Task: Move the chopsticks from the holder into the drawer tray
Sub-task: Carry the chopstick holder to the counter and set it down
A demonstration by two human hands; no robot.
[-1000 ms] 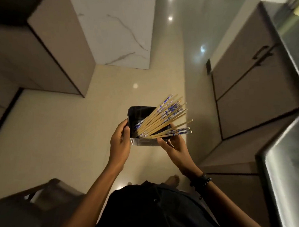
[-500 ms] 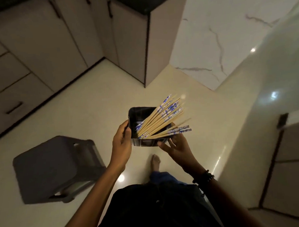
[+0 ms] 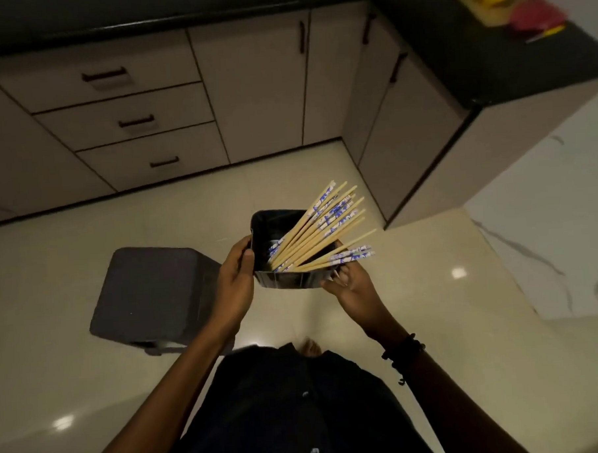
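Observation:
I carry a black square holder [image 3: 286, 280] at chest height over the floor. Several wooden chopsticks [image 3: 320, 230] with blue-and-white patterned ends lean out of it toward the upper right. My left hand [image 3: 236, 277] grips the holder's left wall, thumb over the rim. My right hand [image 3: 350, 284] supports its right lower corner from beneath, fingers under the lowest chopsticks. A stack of three closed drawers [image 3: 135, 122] with dark handles is in the cabinet ahead at upper left. No drawer tray is visible.
A dark grey stool [image 3: 150, 294] stands on the glossy cream floor just left of my left arm. Beige cabinets with a black countertop [image 3: 472, 57] wrap the far side and right corner; yellow and red items [image 3: 517, 8] sit on it. A marble wall panel [image 3: 548, 243] is at right.
My view has swung round: the cabinets and drawers now face me and the stool sits closer on the left. Both hands keep the same hold on the holder.

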